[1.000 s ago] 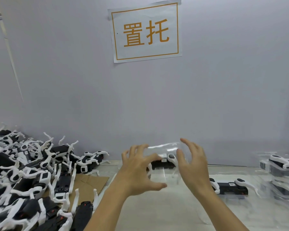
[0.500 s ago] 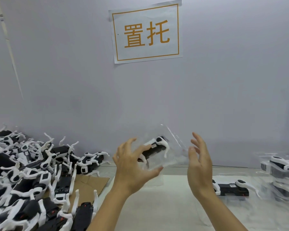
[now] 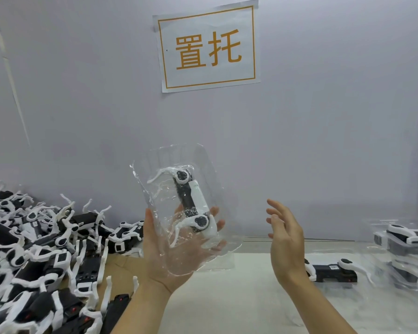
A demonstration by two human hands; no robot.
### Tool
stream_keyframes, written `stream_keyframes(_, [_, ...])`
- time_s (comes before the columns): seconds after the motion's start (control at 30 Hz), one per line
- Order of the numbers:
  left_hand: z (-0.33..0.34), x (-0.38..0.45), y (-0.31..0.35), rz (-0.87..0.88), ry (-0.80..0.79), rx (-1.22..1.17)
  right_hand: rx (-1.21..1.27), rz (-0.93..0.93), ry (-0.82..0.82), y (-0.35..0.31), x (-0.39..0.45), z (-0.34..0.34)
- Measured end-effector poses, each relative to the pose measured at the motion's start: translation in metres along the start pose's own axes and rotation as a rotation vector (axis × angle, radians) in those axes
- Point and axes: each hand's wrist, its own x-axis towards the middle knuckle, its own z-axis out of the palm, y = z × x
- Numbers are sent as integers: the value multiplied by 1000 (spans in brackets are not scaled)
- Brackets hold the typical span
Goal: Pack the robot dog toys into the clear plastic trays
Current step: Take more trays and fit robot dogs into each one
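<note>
**What lies on my bench**

The pale tabletop (image 3: 239, 297) runs from my forearms back to the grey wall. On my left sits a sheet of brown cardboard (image 3: 121, 263), and heaped on and around it is a pile of black-and-white robot dog toys (image 3: 46, 249), legs sticking up every way. To my right, one loose robot dog (image 3: 331, 272) lies flat on its side on the tabletop. Just beyond it, at the right edge, stands a stack of clear trays (image 3: 405, 251) with dogs already inside; how many trays, I cannot tell.
</note>
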Motion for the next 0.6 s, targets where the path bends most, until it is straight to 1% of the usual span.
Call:
stream_keyframes(0.07, [-3,-1,1,-22,-85,31,-11,3,-23,0,0,0])
stream_keyframes(0.1, [-5,-1,2,-21,-99,51,-16,1,-39,-1,0,0])
stream_keyframes(0.17, [-7,-3,2,15,-58,84,-20,0,-69,-2,-1,1])
stream_keyframes(0.23, [-6,-5,5,80,57,185,-27,-2,-88,-4,-1,1])
stream_keyframes(0.27, [-4,-5,7,112,124,297,-30,-5,-90,-4,0,0])
stream_keyframes(0.4, [13,1,9,289,414,877,-42,-38,-40,-6,0,-1])
stream_keyframes(0.47, [15,6,7,362,564,1058,-111,-122,22,-11,-3,3])
stream_keyframes(0.5, [14,8,7,367,583,1112,-152,-185,61,-15,-4,5])
stream_keyframes(0.6, [20,10,0,288,516,1279,-257,-438,151,-39,-9,15])
